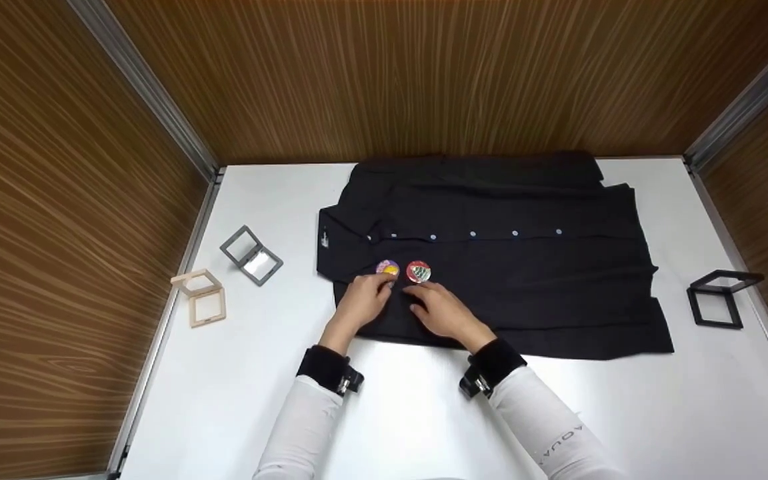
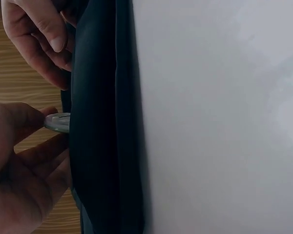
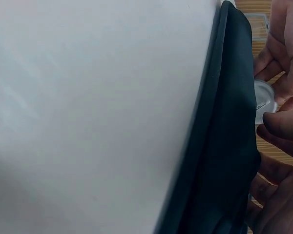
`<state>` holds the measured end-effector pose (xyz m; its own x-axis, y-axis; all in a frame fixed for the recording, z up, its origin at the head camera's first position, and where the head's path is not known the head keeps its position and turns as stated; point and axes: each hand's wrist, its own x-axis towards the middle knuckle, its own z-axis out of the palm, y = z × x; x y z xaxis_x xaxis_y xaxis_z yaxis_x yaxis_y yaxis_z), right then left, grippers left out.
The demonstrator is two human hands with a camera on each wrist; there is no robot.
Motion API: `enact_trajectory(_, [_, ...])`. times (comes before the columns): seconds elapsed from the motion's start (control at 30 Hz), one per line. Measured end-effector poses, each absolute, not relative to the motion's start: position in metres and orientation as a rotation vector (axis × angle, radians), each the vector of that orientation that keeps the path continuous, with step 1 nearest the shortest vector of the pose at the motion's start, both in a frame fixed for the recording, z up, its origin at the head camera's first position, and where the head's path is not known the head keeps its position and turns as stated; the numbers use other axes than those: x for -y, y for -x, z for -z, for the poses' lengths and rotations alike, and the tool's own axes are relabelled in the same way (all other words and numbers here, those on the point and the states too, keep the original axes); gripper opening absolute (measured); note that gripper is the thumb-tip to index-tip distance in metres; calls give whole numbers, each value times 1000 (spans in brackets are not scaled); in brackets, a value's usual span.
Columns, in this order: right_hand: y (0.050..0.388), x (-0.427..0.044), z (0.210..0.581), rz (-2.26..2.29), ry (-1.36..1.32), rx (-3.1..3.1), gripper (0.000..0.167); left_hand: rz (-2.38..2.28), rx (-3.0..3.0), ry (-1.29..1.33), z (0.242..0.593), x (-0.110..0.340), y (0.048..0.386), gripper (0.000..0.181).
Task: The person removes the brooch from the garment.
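A black button-up shirt (image 1: 524,280) lies spread on the white table, its collar toward the left. My left hand (image 1: 361,300) pinches a round pin badge (image 1: 387,267), purple with a yellow middle, between thumb and fingers over the shirt's chest. In the left wrist view that badge (image 2: 57,122) stands tilted; its pale back with the pin (image 3: 264,101) shows in the right wrist view. My right hand (image 1: 447,312) rests on the shirt with loosely bent fingers, holding nothing. Just above its fingertips lies a red badge (image 1: 419,271) with a tree-like picture.
On the table's left lie a grey hinged frame (image 1: 251,256) and a beige one (image 1: 205,300), both opened. A black hinged frame (image 1: 717,300) stands at the right edge. Wood-patterned panels (image 1: 424,80) enclose the table at the back and sides.
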<state>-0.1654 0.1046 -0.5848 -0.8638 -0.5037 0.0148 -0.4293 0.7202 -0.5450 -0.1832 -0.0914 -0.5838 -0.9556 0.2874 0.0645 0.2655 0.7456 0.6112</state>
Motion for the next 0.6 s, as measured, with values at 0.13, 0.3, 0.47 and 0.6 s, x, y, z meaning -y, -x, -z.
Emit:
enact_trajectory(0.13, [165, -103, 584, 826, 758, -2782, 35, -1007, -2980, -400, 583, 88, 185, 16])
enact_trajectory(0.3, [165, -103, 585, 831, 777, -2798, 35, -975, -2964, -268, 575, 84, 187, 12])
enact_trajectory(0.47, [164, -104, 586, 829, 783, -2801, 34, -885, -2900, -118, 564, 81, 191, 15])
enact_trajectory(0.6, [164, -104, 586, 831, 796, -2800, 34, -857, -2871, -65, 559, 79, 190, 29])
